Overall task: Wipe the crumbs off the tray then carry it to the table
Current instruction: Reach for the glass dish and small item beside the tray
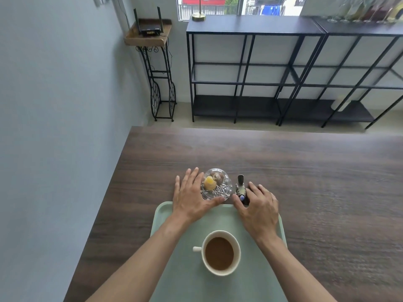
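Observation:
A pale green tray [172,216] lies on the dark wooden table [283,162] in front of me. A white cup of coffee [220,252] stands on the tray. Just past the tray's far edge sits a cut-glass bowl [216,184] with a yellow piece and a shell-like piece inside. My left hand [192,196] cups the bowl's left side, thumb under its near edge. My right hand [258,205] wraps around a small dark bird figurine [241,188] to the right of the bowl. No crumbs or cloth can be made out.
A blue-grey wall [54,127] runs along the table's left edge. Beyond the table stand black metal shelf units [255,73] under a window, and a wire stand [161,83] with a router on a wooden tray.

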Available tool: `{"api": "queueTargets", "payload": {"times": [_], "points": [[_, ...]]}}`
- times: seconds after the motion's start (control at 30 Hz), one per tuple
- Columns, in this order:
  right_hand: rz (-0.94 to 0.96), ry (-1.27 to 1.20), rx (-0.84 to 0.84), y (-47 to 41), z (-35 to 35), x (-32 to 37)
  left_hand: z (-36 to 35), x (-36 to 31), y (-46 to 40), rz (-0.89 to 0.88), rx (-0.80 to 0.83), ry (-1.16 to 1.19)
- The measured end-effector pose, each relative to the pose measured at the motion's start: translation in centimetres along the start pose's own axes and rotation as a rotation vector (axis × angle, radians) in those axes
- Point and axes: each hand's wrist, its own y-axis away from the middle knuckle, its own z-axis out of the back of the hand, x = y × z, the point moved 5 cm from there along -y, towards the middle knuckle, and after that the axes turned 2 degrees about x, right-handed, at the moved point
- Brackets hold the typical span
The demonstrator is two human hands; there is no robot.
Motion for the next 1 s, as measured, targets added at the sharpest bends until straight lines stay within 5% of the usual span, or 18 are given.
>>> {"api": "queueTargets", "payload": {"times": [0.43, 1.0], "points": [[0.005, -0.051, -0.025, -3.4, -0.7, 4.1, 2.2, 3.8, -2.4, -0.023, -0.008, 0.025], [0.114, -0.182, 0.052, -10.4, -6.5, 19.3, 10.4, 17.7, -7.4, 0.142, -0.116, 0.120]]}}
